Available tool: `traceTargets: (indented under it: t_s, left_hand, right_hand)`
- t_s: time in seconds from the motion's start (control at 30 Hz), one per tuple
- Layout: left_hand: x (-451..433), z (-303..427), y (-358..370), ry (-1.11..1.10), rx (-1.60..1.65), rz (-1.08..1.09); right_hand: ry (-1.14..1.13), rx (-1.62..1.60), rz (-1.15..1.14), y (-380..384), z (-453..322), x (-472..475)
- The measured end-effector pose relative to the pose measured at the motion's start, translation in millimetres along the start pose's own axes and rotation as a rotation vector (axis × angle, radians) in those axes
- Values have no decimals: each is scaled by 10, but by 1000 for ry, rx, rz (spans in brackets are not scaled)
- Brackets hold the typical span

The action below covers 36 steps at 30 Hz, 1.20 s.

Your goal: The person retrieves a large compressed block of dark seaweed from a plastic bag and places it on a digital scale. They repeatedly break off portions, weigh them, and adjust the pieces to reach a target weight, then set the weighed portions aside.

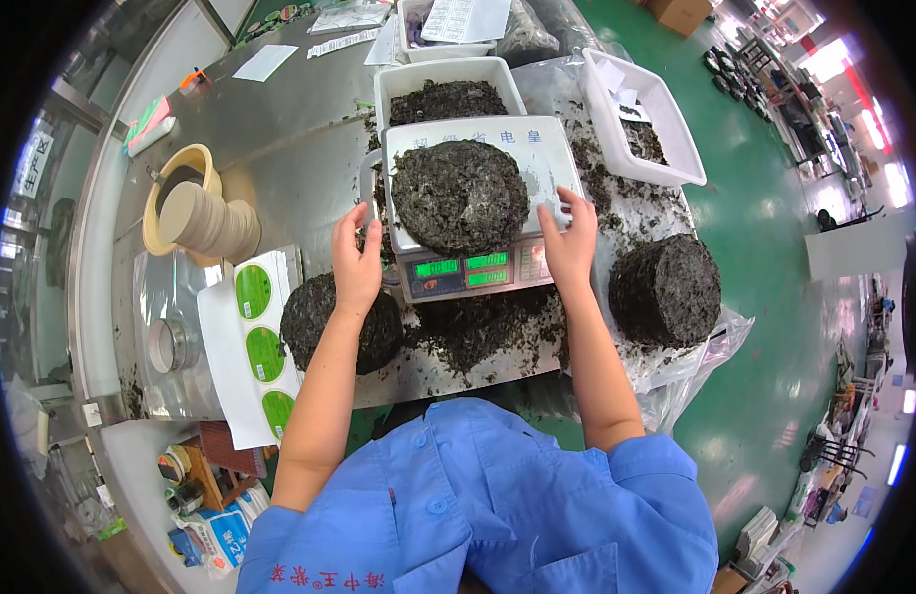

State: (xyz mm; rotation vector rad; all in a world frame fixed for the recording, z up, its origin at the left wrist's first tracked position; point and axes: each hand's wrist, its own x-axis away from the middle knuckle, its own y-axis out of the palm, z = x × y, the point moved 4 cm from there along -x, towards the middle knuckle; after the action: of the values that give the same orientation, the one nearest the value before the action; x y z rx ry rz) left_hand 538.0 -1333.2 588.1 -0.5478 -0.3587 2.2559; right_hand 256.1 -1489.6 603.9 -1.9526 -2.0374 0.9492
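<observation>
A round cake of dark dried seaweed (459, 194) rests on the metal pan of a digital scale (558, 148), whose green displays are lit. My left hand (358, 260) is at the scale's left edge, fingers apart and holding nothing. On the other side my right hand (571, 236) hovers over the pan's right edge, fingers spread, a short way from the cake. Below my left forearm sits a dark seaweed stack (309, 319). A taller seaweed stack (666, 291) lies to the right of my right hand. Loose seaweed (480, 330) is scattered in front of the scale.
Behind the scale is a white tub of seaweed (514, 74); another white tub (614, 148) stands right. At left are a yellow bowl (152, 223), a stack of pale discs (205, 219), sheets of green round labels (220, 327) and a metal ring (168, 345). Plastic film overhangs the table's right edge.
</observation>
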Motion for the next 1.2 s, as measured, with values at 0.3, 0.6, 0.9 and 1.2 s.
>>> traceTargets:
  t_s: [0.3, 0.6, 0.9, 1.2]
  left_hand:
    - [-129, -188, 340, -126, 1, -46]
    - [105, -229, 275, -54, -113, -119]
    - [1492, -895, -1367, -457, 107, 357]
    - [1965, -1579, -1244, -788, 411, 423]
  right_hand:
    - [-20, 116, -25, 48, 58, 128]
    - [-229, 57, -99, 828, -458, 375]
    - [-244, -326, -683, 1919, -1281, 1452]
    - [-106, -136, -973, 2849, -636, 1865]
